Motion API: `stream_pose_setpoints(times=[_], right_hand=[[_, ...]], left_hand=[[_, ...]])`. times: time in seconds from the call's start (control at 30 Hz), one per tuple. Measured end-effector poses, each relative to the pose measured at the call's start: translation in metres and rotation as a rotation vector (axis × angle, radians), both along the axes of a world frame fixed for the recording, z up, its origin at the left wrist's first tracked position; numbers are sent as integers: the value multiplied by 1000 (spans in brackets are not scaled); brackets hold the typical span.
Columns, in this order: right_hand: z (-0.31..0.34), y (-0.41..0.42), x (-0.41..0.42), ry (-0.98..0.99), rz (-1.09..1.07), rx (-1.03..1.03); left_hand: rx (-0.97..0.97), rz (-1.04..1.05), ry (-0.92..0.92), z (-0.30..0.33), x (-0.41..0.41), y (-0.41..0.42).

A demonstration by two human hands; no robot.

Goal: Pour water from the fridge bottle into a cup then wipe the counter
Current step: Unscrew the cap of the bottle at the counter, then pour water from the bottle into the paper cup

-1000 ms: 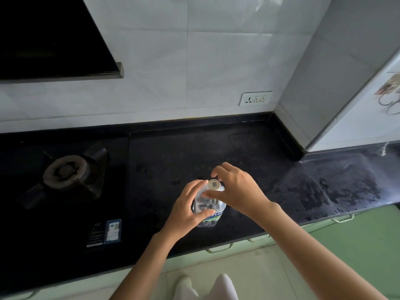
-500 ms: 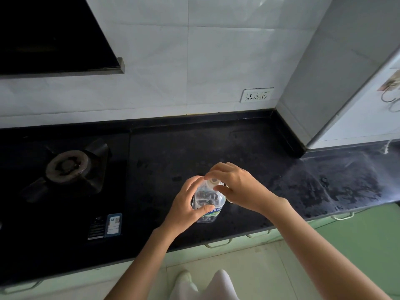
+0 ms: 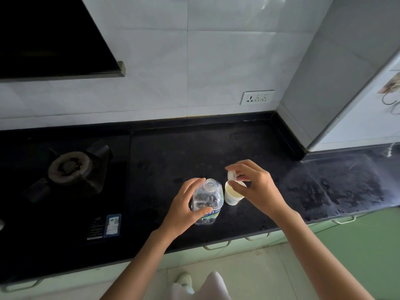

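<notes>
A clear plastic water bottle (image 3: 208, 200) with a blue-green label stands upright on the black counter (image 3: 194, 152), its mouth uncovered. My left hand (image 3: 187, 207) grips its body from the left. My right hand (image 3: 252, 188) pinches the white bottle cap (image 3: 231, 176) just right of the bottle's mouth, above a small white paper cup (image 3: 232, 194). The cup stands right beside the bottle, partly hidden under my right hand.
A gas burner (image 3: 69, 167) on a black glass hob lies to the left. A range hood (image 3: 54, 40) hangs above it. A wall socket (image 3: 257, 97) sits on the tiled back wall. A white fridge (image 3: 357, 94) stands at right; the counter's right part looks wet. Green drawers run below.
My right hand has lifted the cap off the bottle and moved right with it, uncovering the paper cup. My left hand keeps holding the bottle.
</notes>
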State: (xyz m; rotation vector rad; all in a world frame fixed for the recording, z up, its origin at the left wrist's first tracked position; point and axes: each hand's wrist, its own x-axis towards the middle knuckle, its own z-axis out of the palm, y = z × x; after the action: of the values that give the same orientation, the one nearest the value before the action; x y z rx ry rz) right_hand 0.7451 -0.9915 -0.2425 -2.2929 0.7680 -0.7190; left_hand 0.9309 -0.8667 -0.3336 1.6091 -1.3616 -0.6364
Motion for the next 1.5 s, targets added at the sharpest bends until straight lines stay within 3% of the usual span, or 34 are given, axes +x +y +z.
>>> stream_pose_setpoints(times=[0.23, 0.4, 0.63, 0.73, 0.9, 1.07, 1.3, 1.5], right_hand=[[-78, 13, -55, -113, -403, 369], [-133, 12, -77, 0, -560, 508], [-179, 5, -78, 166, -636, 391], [-187, 2, -77, 189, -654, 237], [-189, 3, -82, 210, -638, 124], [-160, 25, -83, 100, -606, 65], [-120, 58, -55, 122, -233, 50], [-114, 66, -24, 159, -150, 119]], left_hand=[[-43, 15, 30, -1, -10, 2], [-33, 34, 30, 3, -18, 2], [-10, 51, 25, 6, -25, 2], [-4, 55, 28, 6, -26, 2], [1, 45, 20, 5, -25, 1], [-7, 28, 34, 3, -23, 3], [54, 3, 68, -7, -18, 9], [27, 3, 70, -11, -20, 7]])
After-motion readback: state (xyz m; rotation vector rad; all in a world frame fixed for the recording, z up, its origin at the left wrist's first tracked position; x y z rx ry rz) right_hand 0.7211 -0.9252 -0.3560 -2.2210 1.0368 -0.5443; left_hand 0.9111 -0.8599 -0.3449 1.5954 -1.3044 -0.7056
